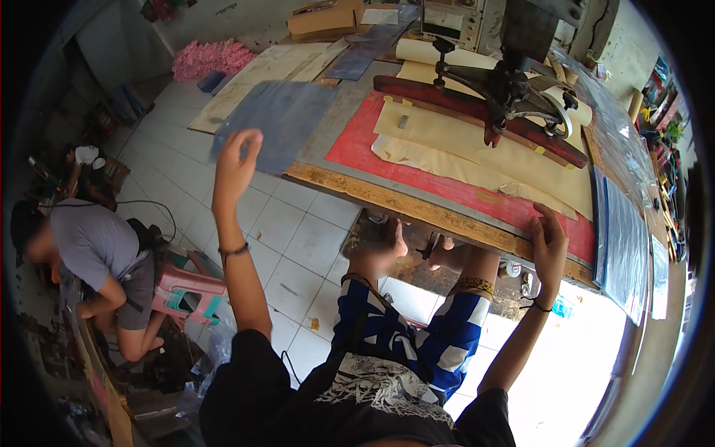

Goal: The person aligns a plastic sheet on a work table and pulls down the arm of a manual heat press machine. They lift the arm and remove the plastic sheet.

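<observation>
My left hand [237,165] is raised at the left end of the bench, its fingers loosely curved with a gap to the thumb. Behind it a translucent blue-grey plastic sheet [287,115], slightly blurred, reaches past the bench's left edge; no grip on it shows. My right hand [550,240] rests at the bench's front right, fingers apart, beside the red mat [357,145]. Tan paper sheets [454,138] with a ragged near edge cover much of that mat. Above them stands a press head [510,89] with a long dark red bar [447,93].
Stacked blue clear sheets [620,238] lie at the bench's right end. A worn wooden edge [402,212] runs along its front. Boards [261,82] and a cardboard box [325,20] are at the back left. A co-worker [104,246] sits at the far left near a pink stool [186,287].
</observation>
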A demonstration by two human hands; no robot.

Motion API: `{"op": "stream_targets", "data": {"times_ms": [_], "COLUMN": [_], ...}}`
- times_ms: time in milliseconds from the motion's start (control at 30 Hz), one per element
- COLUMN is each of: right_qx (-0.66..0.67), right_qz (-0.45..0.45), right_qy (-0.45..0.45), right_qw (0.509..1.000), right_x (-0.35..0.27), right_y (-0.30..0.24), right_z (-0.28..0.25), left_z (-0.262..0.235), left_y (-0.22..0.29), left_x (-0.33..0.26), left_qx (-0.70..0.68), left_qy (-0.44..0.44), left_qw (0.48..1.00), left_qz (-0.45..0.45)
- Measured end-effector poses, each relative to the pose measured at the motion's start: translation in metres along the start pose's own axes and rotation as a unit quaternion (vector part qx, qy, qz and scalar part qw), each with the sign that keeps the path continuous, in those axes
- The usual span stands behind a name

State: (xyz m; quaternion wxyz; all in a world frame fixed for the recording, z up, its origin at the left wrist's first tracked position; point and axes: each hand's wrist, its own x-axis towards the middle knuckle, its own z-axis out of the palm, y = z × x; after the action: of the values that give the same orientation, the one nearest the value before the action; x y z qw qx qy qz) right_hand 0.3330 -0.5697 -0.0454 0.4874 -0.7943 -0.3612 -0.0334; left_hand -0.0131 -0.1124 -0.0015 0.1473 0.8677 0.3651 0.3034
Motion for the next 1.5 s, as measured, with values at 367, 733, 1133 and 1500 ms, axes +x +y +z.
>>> {"op": "stream_targets", "data": {"times_ms": [367, 733, 1133, 1500], "right_qx": [-0.028, -0.023, -0.411, -0.334], "right_qz": [0.015, 0.014, 0.052, 0.198], "right_qy": [-0.006, 0.004, 0.193, -0.059], "right_qw": [0.999, 1.000, 0.889, 0.920], "right_x": [-0.002, 0.000, -0.026, -0.006], "right_y": [-0.005, -0.009, 0.056, 0.084], "right_z": [-0.003, 0.000, -0.154, -0.231], "left_z": [0.030, 0.032, 0.060, 0.153], "left_y": [-0.071, -0.086, 0.017, 0.210], "left_x": [0.041, 0.037, 0.019, -0.019], "left_qx": [0.187, 0.152, -0.236, -0.242], "left_qy": [-0.129, -0.077, 0.000, -0.303], "left_qw": [0.971, 0.985, 0.969, 0.887], "left_qz": [-0.071, 0.007, 0.078, 0.252]}}
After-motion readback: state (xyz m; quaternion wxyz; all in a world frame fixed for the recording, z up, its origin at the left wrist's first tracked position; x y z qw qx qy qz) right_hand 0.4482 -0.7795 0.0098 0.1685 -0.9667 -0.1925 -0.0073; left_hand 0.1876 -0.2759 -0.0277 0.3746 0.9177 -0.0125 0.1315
